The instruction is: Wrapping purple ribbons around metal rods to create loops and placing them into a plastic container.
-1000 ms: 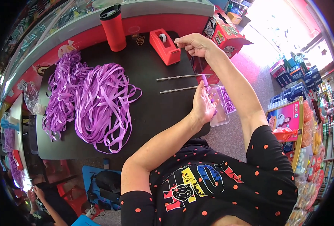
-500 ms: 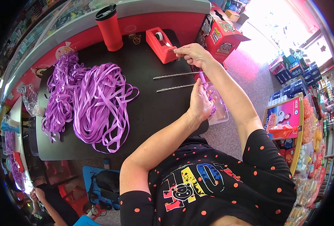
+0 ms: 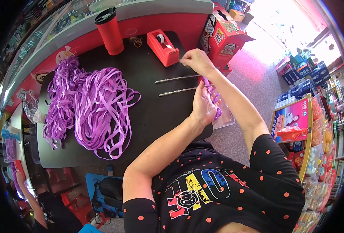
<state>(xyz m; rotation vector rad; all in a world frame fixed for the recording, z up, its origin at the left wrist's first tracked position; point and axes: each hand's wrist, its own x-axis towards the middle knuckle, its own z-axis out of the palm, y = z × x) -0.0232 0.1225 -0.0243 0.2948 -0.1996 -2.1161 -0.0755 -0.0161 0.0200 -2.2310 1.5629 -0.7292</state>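
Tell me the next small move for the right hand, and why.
I'd probably bring the right hand over to the ribbon in the left hand: its fingertips are pinched together just off the dispenser, and the ribbon is close by. Check for tape first, though; any piece between those fingertips is too small to make out.

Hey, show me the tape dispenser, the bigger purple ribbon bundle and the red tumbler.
Tape dispenser (image 3: 162,50): head view, on its red body.
Bigger purple ribbon bundle (image 3: 98,110): head view, amid its looped strands.
Red tumbler (image 3: 110,37): head view, on its side, below the black lid.
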